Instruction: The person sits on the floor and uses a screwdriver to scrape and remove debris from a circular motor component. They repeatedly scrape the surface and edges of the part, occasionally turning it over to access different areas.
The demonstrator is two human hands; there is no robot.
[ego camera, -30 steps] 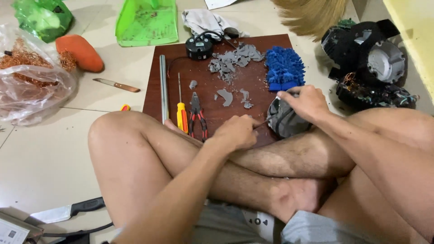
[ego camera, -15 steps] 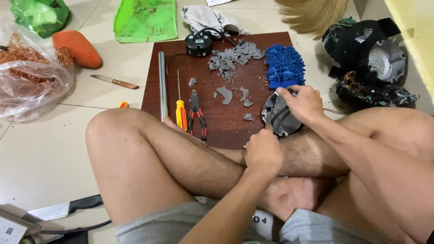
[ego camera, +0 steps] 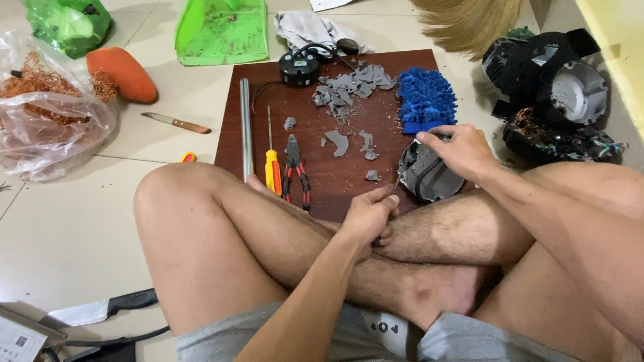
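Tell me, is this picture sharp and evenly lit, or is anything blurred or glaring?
Head view: soft, even light, only faint shadows; the pliers and wooden board look sharp; slight sheen on the clear plastic bag; the left hand and right hand show no motion blur.

Left hand (ego camera: 367, 218) hides most of a thin tool; only its tip shows. Right hand (ego camera: 456, 149) covers the top of the round grey part (ego camera: 429, 177). Broom (ego camera: 469, 20) and knife (ego camera: 100, 310) partly cut off or hidden.

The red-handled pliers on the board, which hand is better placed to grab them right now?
Probably the left hand: it lies nearer the red-handled pliers, though it holds a thin tool. The right hand is farther off, gripping the round grey part.
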